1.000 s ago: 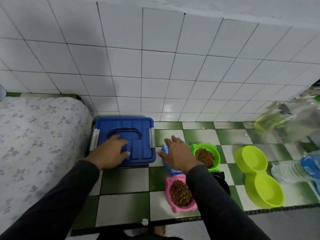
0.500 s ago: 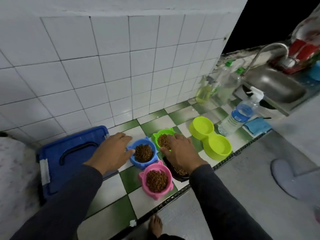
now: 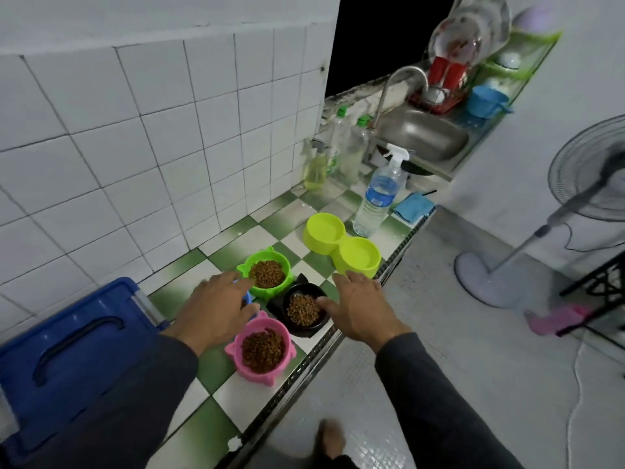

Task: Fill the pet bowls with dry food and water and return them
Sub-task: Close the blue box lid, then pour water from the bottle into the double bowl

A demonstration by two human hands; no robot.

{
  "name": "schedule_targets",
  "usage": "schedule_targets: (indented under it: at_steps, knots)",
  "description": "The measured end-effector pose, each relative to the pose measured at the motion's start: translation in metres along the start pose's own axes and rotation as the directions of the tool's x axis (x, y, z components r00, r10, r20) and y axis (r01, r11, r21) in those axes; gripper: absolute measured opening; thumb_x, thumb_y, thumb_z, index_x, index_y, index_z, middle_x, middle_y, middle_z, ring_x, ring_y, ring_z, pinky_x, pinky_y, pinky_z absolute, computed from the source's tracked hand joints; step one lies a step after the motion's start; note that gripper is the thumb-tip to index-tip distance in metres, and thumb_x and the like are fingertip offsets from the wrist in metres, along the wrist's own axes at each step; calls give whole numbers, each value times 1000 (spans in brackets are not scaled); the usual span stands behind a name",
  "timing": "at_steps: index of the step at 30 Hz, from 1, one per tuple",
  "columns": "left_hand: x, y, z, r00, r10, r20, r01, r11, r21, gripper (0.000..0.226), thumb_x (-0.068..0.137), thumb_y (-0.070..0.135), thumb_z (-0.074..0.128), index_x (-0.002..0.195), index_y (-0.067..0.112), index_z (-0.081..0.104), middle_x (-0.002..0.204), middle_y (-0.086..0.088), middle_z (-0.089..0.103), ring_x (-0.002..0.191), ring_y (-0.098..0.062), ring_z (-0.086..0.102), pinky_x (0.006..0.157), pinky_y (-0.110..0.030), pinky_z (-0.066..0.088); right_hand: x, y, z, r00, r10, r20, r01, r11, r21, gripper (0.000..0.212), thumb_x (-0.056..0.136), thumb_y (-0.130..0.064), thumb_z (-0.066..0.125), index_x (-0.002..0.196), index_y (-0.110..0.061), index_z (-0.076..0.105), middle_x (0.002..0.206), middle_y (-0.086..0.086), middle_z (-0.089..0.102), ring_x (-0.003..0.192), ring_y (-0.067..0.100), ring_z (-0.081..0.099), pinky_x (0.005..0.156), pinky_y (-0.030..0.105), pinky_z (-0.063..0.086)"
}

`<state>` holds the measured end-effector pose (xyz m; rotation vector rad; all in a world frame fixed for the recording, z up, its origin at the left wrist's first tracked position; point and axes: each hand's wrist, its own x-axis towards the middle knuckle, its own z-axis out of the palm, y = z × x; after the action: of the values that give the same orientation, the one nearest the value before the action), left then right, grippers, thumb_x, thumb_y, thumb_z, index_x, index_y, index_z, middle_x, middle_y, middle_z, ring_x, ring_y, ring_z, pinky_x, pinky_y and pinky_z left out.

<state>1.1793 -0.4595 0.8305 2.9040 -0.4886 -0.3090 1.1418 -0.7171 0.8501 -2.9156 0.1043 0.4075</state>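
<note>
Kibble done: green plastic bowl (image 3: 267, 273), black bowl (image 3: 303, 309), pink cat-ear bowl (image 3: 262, 348) all full, near counter edge. Lime double bowl (image 3: 341, 245) to the right looks dry, water pending. Left hand (image 3: 216, 308) and right hand (image 3: 360, 308) spread flat over bowls, gripping nothing

Kibble-filled bowls (image 3: 267, 273), empty double bowl (image 3: 341, 245)

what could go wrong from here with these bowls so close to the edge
The pink bowl and black bowl, both full of dry food, sit near the counter edge; a careless lift or nudge could tip them to the floor. The right hand reaches over the black bowl toward the yellow-green double bowl, so its sleeve might drag kibble out. The left hand hides a blue bowl, easy to bump.
</note>
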Motion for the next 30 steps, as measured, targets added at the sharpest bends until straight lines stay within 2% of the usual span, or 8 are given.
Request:
schedule_targets:
  at_steps: [5, 12, 18, 22, 30]
  knots:
    - [29, 38, 1, 997, 80, 8, -80, 996, 41, 53, 99, 52, 54, 145, 26, 52, 146, -3, 52, 134, -25, 50, 113, -45, 40, 4, 46, -7, 997, 71, -21, -70, 997, 8, 69, 100, -60, 42, 155, -21, 30, 163, 15, 27, 151, 33, 22, 122, 55, 16]
    - [93, 107, 10, 992, 123, 0, -123, 991, 60, 57, 99, 56, 51, 148, 27, 49, 145, -4, 52, 131, -28, 51, 110, -47, 41, 29, 127, -29, 995, 94, -46, -92, 995, 36, 66, 98, -59, 47, 151, -21, 37, 156, 14, 37, 145, 33, 31, 120, 55, 22]
    - [151, 173, 17, 995, 95, -10, -95, 994, 47, 62, 99, 59, 49, 153, 28, 43, 158, -5, 41, 143, -27, 40, 117, -48, 34, 69, 195, -58, 996, 60, -65, -57, 997, 44, 67, 98, -60, 47, 150, -19, 37, 158, 14, 33, 147, 33, 29, 121, 55, 21]
    - [187, 209, 17, 997, 70, -19, -69, 997, 41, 63, 100, 59, 49, 155, 29, 40, 161, -2, 37, 145, -26, 39, 117, -46, 34, 97, 231, -78, 997, 32, -64, -30, 999, 23, 67, 99, -58, 45, 150, -17, 37, 158, 15, 34, 147, 34, 28, 121, 53, 20]
    - [253, 234, 21, 1000, 14, -23, -15, 999, -44, 73, 98, 63, 49, 158, 24, 34, 162, -5, 35, 145, -28, 38, 119, -45, 32, 166, 272, -103, 995, -35, -90, 46, 991, 122, 68, 99, -57, 48, 151, -15, 35, 154, 15, 39, 140, 34, 38, 116, 44, 34]
